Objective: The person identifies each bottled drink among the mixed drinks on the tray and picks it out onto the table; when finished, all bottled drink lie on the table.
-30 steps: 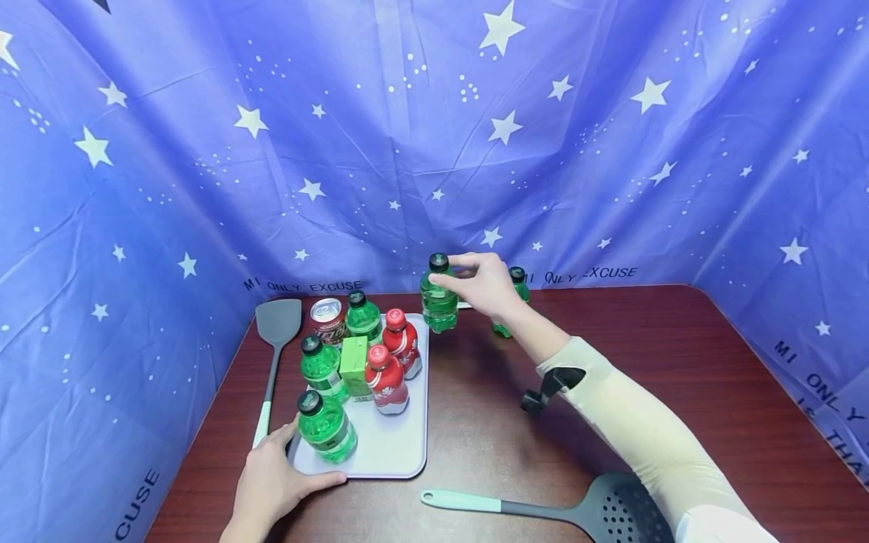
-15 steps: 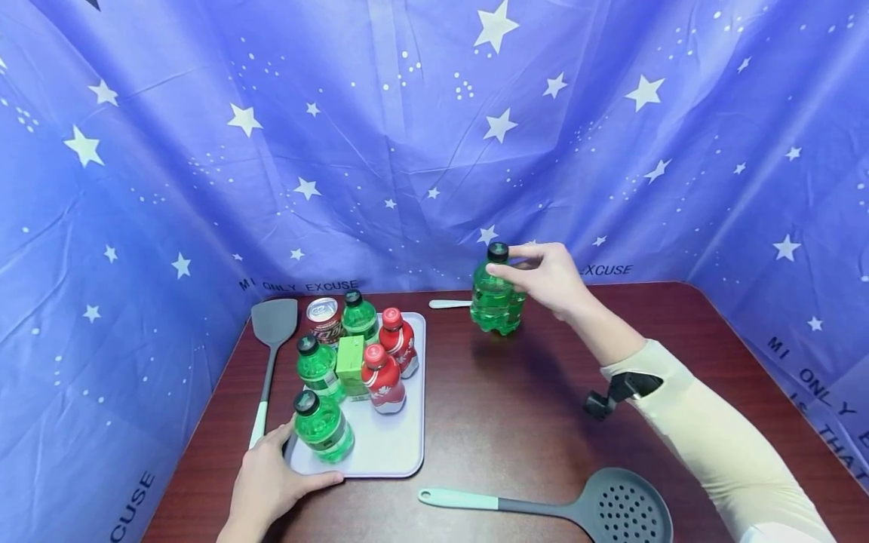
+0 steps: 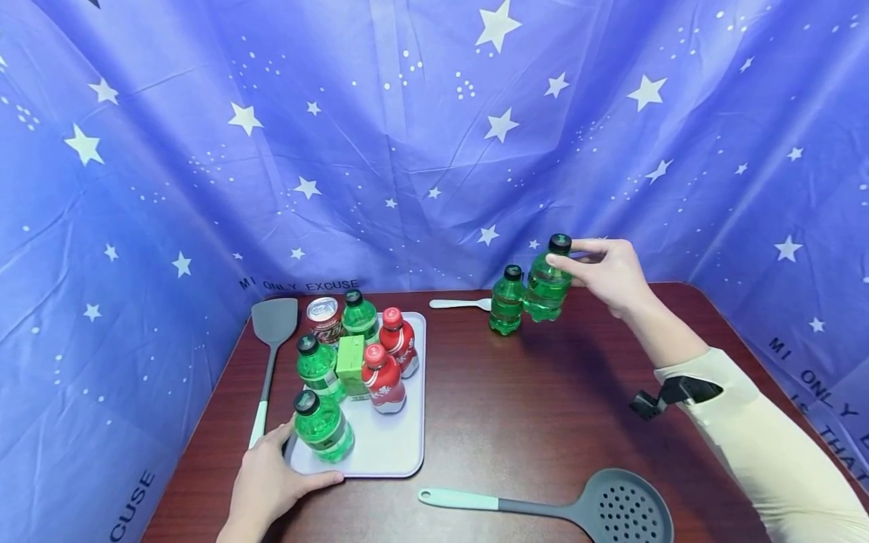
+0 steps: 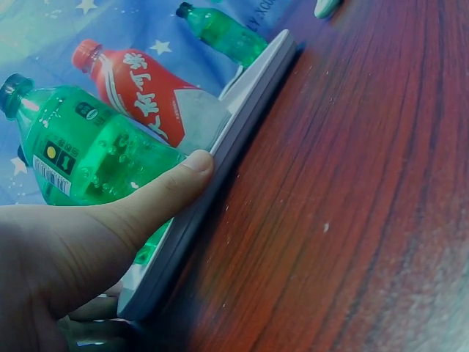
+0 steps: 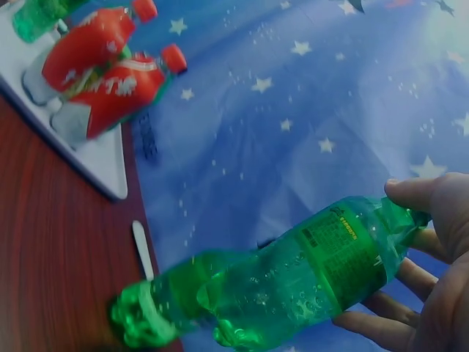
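Note:
My right hand (image 3: 614, 277) holds a green plastic bottle (image 3: 547, 290) with a black cap by its neck, raised off the table. Its lower end hangs beside another green bottle (image 3: 505, 308) that stands at the table's back; whether they touch is unclear. My left hand (image 3: 266, 483) grips the near left corner of a pale tray (image 3: 400, 449), thumb (image 4: 194, 165) on the rim. On the tray stand several green bottles (image 3: 324, 431), two red-labelled bottles (image 3: 385, 383), a green carton (image 3: 351, 363) and, at the back left, a can (image 3: 324, 318) whose base is hidden.
A grey spatula (image 3: 273, 324) with a mint handle lies left of the tray. A slotted skimmer (image 3: 623, 504) lies at the table's front. Behind the standing bottle is a white utensil handle (image 3: 453, 304), partly covered. A starry blue curtain (image 3: 434, 151) surrounds the table.
My right hand has carried the green bottle rightward from beside the tray, past the standing green bottle, to that bottle's right side. The left hand stays at the tray corner.

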`<state>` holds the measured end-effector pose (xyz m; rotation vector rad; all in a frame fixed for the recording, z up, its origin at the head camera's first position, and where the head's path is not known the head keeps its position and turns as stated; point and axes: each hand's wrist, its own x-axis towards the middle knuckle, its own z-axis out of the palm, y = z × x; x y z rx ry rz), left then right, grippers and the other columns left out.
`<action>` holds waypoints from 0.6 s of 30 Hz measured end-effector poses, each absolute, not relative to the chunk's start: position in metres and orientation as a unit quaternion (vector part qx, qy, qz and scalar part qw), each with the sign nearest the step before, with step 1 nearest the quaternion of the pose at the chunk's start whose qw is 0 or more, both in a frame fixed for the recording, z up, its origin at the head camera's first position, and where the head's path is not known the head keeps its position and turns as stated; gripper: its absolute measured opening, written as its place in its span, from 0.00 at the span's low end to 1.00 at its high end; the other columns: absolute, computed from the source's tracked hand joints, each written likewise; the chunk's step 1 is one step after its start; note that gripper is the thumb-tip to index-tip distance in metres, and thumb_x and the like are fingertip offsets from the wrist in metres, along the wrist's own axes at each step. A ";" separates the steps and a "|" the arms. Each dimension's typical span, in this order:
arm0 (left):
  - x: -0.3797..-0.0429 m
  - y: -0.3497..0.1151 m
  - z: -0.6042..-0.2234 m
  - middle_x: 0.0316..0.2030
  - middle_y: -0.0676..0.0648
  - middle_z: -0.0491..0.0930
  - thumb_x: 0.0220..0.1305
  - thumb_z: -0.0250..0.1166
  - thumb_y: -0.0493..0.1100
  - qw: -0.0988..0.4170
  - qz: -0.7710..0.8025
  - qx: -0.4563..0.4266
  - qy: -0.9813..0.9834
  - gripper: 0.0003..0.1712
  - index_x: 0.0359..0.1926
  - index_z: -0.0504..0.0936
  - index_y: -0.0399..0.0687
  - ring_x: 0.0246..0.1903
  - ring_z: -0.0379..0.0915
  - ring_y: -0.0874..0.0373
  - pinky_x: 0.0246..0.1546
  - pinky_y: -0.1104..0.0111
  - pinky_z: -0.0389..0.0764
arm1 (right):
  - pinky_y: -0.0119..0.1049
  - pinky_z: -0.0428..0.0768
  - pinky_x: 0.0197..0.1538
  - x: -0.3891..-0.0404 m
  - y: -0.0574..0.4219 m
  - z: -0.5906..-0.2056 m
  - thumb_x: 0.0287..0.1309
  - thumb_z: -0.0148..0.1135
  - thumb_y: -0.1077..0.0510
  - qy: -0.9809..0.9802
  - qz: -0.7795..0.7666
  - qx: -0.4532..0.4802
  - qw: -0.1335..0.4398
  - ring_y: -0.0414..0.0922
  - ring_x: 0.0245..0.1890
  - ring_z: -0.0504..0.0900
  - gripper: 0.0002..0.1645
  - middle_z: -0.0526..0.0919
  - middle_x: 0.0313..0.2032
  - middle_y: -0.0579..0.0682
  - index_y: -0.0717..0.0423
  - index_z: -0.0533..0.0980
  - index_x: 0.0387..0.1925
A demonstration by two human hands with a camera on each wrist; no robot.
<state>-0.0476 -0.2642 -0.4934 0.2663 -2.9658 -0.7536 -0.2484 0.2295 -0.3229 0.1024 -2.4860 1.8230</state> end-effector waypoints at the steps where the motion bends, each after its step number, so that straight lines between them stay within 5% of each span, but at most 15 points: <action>1: -0.048 -0.264 -0.493 0.63 0.32 0.83 0.23 0.83 0.82 0.036 -0.246 0.087 -0.965 0.81 0.73 0.74 0.35 0.63 0.80 0.32 0.61 0.37 0.80 | 0.29 0.90 0.39 -0.249 0.233 -0.324 0.61 0.79 0.51 -0.809 0.586 0.028 0.030 0.32 0.29 0.91 0.40 0.88 0.27 0.28 0.68 0.77 0.68; 5: -0.047 -0.265 -0.493 0.63 0.32 0.83 0.24 0.83 0.82 0.037 -0.247 0.085 -0.965 0.80 0.73 0.74 0.35 0.63 0.80 0.32 0.62 0.37 0.80 | 0.29 0.89 0.38 -0.253 0.246 -0.329 0.61 0.79 0.49 -0.820 0.570 0.010 0.042 0.31 0.29 0.90 0.40 0.88 0.34 0.30 0.66 0.78 0.67; 9: -0.046 -0.265 -0.493 0.63 0.31 0.83 0.24 0.84 0.82 0.041 -0.243 0.081 -0.966 0.81 0.73 0.74 0.34 0.62 0.80 0.31 0.61 0.37 0.80 | 0.27 0.88 0.35 -0.258 0.255 -0.337 0.61 0.79 0.44 -0.839 0.541 -0.010 0.054 0.28 0.29 0.89 0.41 0.90 0.50 0.53 0.64 0.79 0.67; 13: -0.046 -0.265 -0.494 0.63 0.31 0.83 0.24 0.83 0.83 0.041 -0.240 0.082 -0.966 0.81 0.73 0.74 0.34 0.62 0.81 0.32 0.60 0.37 0.81 | 0.25 0.85 0.32 -0.263 0.260 -0.347 0.61 0.77 0.40 -0.855 0.515 -0.026 0.056 0.25 0.28 0.86 0.44 0.82 0.62 0.71 0.61 0.77 0.69; 18: -0.047 -0.265 -0.494 0.64 0.32 0.83 0.23 0.83 0.83 0.037 -0.242 0.086 -0.966 0.82 0.74 0.73 0.34 0.63 0.80 0.32 0.61 0.37 0.80 | 0.25 0.88 0.37 -0.269 0.265 -0.357 0.62 0.77 0.42 -0.843 0.534 -0.032 0.060 0.23 0.30 0.86 0.44 0.85 0.57 0.68 0.64 0.76 0.70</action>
